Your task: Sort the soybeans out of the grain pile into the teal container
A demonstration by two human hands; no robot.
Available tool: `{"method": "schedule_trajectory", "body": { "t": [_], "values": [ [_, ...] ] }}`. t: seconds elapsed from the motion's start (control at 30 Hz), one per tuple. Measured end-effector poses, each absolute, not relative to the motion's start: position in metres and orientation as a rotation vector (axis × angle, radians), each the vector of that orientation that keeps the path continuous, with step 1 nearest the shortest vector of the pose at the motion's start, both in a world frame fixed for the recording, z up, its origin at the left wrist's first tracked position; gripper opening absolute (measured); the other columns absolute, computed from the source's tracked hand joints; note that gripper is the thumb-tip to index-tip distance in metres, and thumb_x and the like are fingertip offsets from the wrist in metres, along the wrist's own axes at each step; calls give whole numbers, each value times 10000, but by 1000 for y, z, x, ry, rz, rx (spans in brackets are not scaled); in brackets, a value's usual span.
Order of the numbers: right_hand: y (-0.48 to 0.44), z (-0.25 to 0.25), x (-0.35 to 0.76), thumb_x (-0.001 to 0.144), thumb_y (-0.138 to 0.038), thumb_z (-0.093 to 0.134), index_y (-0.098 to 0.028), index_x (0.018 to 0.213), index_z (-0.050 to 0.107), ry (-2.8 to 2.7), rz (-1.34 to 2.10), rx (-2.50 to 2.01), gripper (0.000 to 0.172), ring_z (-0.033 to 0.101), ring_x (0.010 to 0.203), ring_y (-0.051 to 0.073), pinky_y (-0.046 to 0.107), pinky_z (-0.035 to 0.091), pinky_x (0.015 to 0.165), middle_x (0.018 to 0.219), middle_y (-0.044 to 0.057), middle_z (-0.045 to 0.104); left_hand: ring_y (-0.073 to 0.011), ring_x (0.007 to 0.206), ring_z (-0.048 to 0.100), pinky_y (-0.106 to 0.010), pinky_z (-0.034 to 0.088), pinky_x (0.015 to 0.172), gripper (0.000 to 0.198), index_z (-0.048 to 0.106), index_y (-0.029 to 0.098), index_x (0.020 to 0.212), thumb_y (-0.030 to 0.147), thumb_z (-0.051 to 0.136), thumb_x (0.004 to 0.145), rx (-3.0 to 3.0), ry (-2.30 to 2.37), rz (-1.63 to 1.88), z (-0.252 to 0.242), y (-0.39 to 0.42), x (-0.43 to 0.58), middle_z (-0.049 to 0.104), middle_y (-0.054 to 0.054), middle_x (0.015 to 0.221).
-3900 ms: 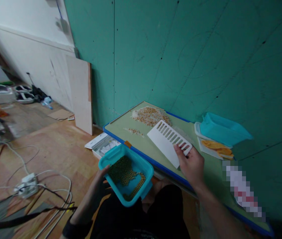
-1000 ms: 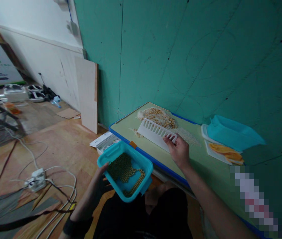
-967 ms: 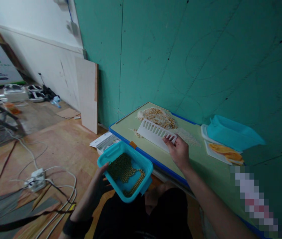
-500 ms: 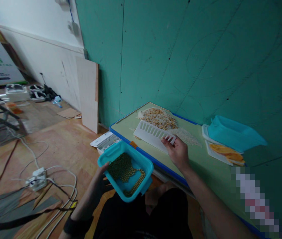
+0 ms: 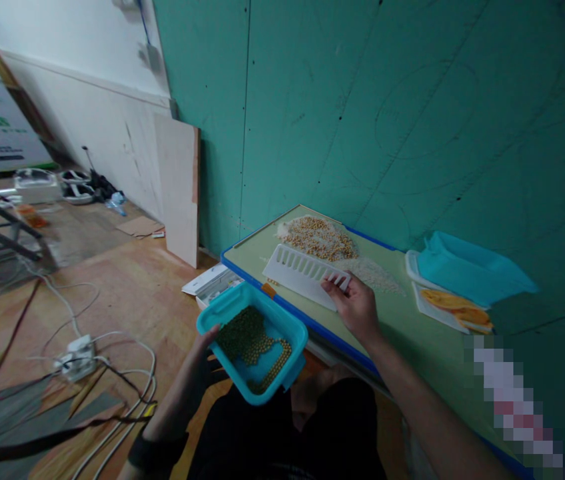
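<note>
My left hand (image 5: 208, 357) grips the left side of a turquoise plastic basin (image 5: 292, 327), thumb over its rim and fingers underneath. Inside the basin lie small green beans (image 5: 240, 333) and some yellow soybeans (image 5: 280, 363). My right hand (image 5: 355, 303) is closed on the right end of a white slotted plastic scraper (image 5: 302, 273), held over the table near its front edge. Behind the scraper is a pile of soybeans mixed with rice (image 5: 317, 237), and a spread of white rice (image 5: 372, 273) lies to its right. A few soybeans show by the scraper's left end.
The pale green table (image 5: 412, 360) has a blue edge and stands against a green wall (image 5: 312, 100). At its right end are another turquoise basin (image 5: 467, 267) and a yellow cloth (image 5: 455, 307) on a white tray. Cables and a power strip (image 5: 80, 357) lie on the floor at left.
The scraper has shifted slightly toward the table's front edge and tilted a little. The basin in my left hand has stayed almost still.
</note>
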State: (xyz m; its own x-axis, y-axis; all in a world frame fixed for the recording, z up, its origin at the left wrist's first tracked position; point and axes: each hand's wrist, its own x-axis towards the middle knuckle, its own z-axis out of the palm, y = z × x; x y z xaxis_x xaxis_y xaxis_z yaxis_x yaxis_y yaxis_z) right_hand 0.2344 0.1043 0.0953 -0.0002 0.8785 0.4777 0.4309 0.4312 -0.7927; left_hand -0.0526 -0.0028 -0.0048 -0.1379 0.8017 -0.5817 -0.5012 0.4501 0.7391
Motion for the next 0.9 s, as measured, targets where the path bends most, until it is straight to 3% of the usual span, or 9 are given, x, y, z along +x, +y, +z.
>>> {"method": "schedule_trajectory", "body": {
  "t": [0.3,0.47,0.63,0.9],
  "values": [
    [102,99,227,852,-598,758,-230,816,723,-1626,587,-1147,371,727,677,219,304,578,633,744,41,770,-361,927,799,-407,674,690,653,717,116,1304,606,722,871,291,1300,1147,-5,-1,-53,830,-172,1108],
    [101,97,225,862,-585,758,-231,832,731,-1636,608,-1140,356,728,685,221,304,577,631,753,41,772,-335,955,810,-349,650,646,641,688,180,1397,587,710,902,322,1256,1176,-4,-3,-52,825,-147,1191],
    [98,94,225,867,-550,767,-227,826,727,-1618,617,-1112,328,729,674,217,302,581,634,744,39,768,-350,960,806,-406,677,722,621,703,132,1359,581,686,930,315,1267,1157,-4,-4,-53,816,-170,1208],
    [94,95,222,879,-512,767,-218,813,719,-1652,581,-1087,304,723,628,203,280,568,592,718,36,762,-394,1064,778,-443,658,787,821,644,146,1422,696,750,821,317,1247,1140,-12,-3,-56,801,-180,1215]
  ]
}}
